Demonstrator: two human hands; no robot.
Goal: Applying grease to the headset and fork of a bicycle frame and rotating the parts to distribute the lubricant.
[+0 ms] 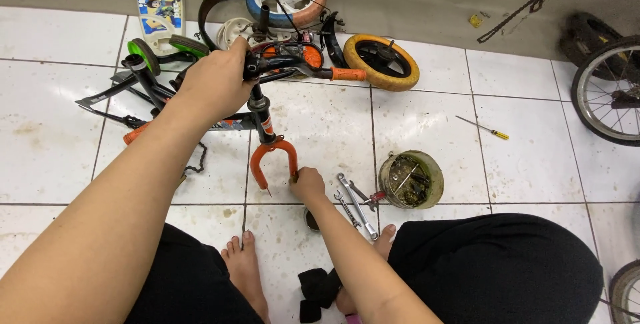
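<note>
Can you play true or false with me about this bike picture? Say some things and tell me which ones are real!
1. The left hand grips the handlebar. True.
2. The fork is blue. False: it is orange.
3. The right hand touches a fork leg. True.
4. The screwdriver lies inside the tin. False: it lies apart on the floor tiles.
5. Wrenches lie beside the tin. True.

The left hand [217, 84] closes its grip on the handlebar [293, 64] of a small bicycle lying on the tiled floor [520, 117]. The right hand [308, 183] pinches one leg tip of the orange fork [272, 159]. Just right of that grip lie wrenches [357, 204] and a round tin of parts [411, 179]; farther right, a screwdriver [483, 127].
</note>
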